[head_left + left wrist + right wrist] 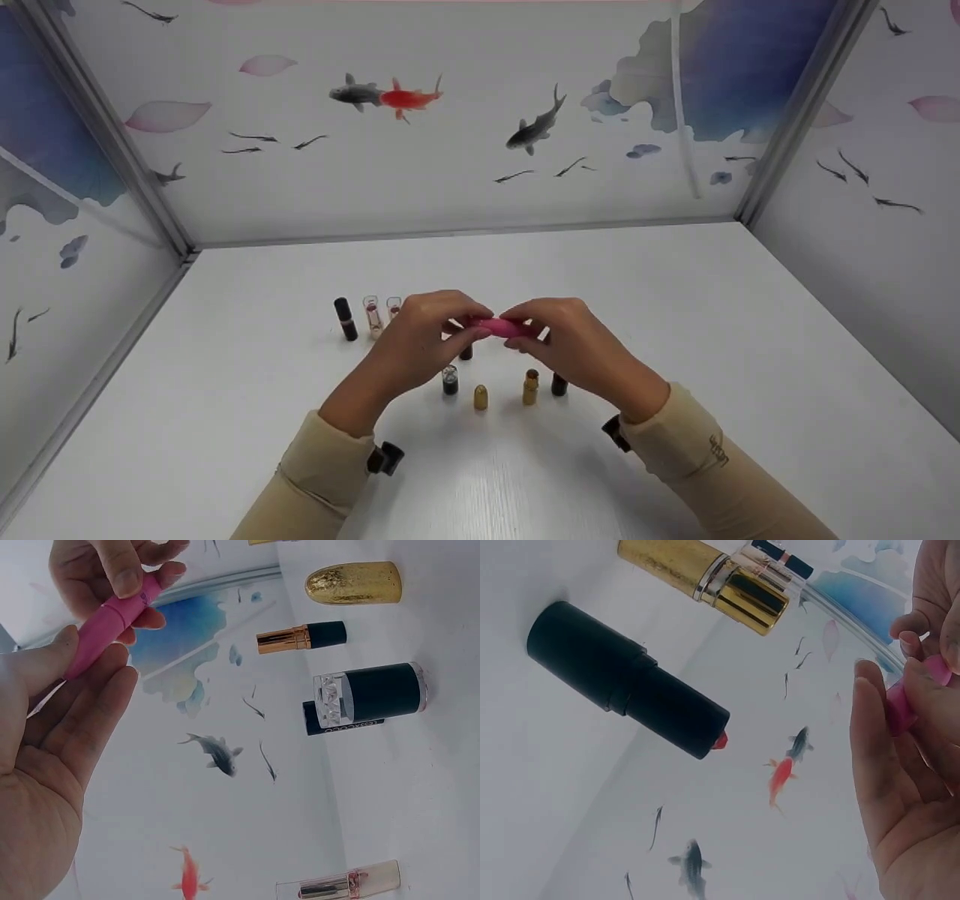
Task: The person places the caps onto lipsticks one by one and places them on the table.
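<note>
A pink lipstick tube [501,327] is held level above the table between both hands. My left hand [420,337] pinches its left end with thumb and fingers, and my right hand [574,337] pinches the other end. In the left wrist view, a ring-like seam shows on the pink tube. Beneath the hands stand a black lipstick with a clear faceted end [450,380], a gold bullet-shaped cap [481,397] and a gold lipstick base [530,387]. Beside these is an uncapped black lipstick [630,679] with a red tip. The right hand partly hides it in the head view.
Farther back on the left stand a black lipstick [345,319] and two clear-cased lipsticks [373,316], one partly behind the left hand. A black-and-gold lipstick base [304,637] shows in the left wrist view. Printed panels [450,195] border the white table [225,390].
</note>
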### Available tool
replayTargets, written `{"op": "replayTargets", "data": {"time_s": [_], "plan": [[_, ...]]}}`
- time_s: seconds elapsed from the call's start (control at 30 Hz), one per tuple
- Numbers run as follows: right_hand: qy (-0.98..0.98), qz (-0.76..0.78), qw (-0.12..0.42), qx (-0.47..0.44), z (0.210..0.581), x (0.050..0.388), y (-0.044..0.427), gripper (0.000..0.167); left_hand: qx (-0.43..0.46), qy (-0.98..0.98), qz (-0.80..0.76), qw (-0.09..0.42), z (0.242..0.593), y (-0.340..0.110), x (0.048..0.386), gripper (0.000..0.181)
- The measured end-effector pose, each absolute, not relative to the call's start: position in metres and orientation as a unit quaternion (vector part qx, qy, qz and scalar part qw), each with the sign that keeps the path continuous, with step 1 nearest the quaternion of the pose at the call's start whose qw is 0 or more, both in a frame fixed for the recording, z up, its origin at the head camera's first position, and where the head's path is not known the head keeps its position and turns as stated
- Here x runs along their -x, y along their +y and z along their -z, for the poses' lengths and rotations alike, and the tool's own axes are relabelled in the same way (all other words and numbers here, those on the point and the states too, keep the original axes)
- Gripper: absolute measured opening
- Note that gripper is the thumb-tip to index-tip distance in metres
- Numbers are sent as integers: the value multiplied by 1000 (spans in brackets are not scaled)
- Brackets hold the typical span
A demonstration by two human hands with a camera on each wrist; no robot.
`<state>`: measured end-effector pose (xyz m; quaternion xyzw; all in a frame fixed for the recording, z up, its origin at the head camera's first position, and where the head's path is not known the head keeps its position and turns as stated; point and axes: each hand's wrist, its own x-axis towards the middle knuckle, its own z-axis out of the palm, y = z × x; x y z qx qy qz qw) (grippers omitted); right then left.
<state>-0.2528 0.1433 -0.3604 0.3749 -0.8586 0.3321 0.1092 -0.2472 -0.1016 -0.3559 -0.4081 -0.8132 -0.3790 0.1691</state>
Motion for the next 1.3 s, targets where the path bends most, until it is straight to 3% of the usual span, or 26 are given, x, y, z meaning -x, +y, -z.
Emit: {"op": "replayTargets", "data": {"time_s": [1.3], "plan": [[-847, -330, 144, -392, 361, 248, 142, 23, 409, -808, 382, 182, 358, -99, 246, 15]]}}
